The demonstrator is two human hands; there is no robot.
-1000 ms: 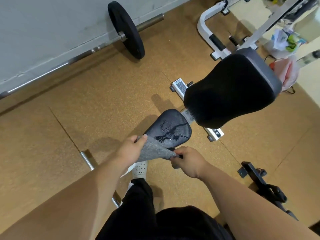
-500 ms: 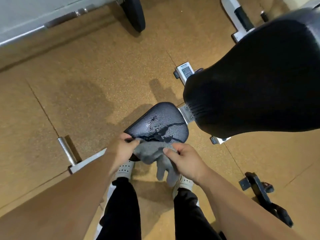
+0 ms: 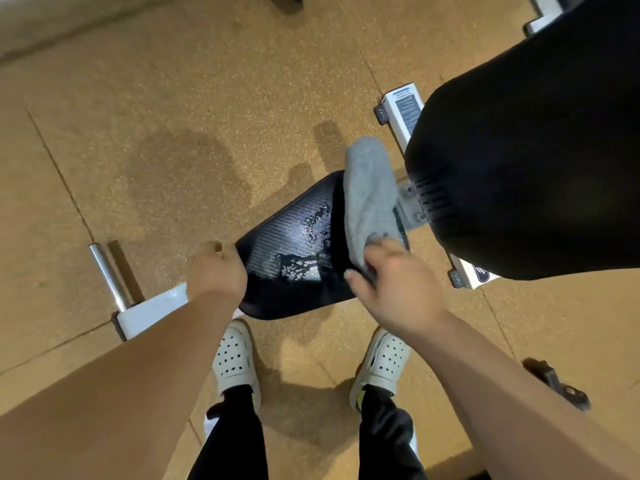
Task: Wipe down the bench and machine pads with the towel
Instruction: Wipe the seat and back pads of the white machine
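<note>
**Towel on the seat pad, both hands at work**

Speckled tan rubber flooring fills my view from the head camera, with a darker patch on it left of the bench. From where I sit, the black ribbed seat pad lies in the middle, glistening with wet blotches across its centre. The grey towel is draped over the pad's far right part, its far end bunched up beside the big black back pad, which looms at the upper right. The right hand pinches the towel's near end, fingers curled into the cloth and thumb stuck out to the left. The left hand sits at the seat pad's left edge, its fingers curled over the rim and gripping it. A white frame bar with a chrome peg runs out under the left forearm. Below the pad I see two white perforated shoes and black trouser legs.
</note>
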